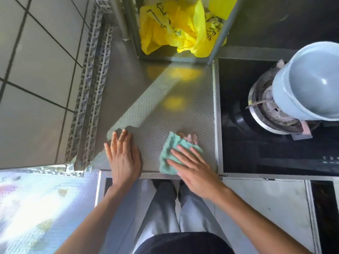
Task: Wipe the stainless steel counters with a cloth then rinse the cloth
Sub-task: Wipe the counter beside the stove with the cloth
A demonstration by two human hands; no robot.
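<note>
Textured stainless steel tabletop (165, 110) — a crumpled green cloth (169, 153) lies near its front edge; left hand (122, 154) rests flat beside it.

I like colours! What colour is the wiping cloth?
Mint green, seen in the head view: the cloth under the right hand.

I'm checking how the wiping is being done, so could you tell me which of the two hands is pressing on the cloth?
The right hand lies flat on the green cloth. The left hand rests directly on the bare steel counter, apart from the cloth.
</note>
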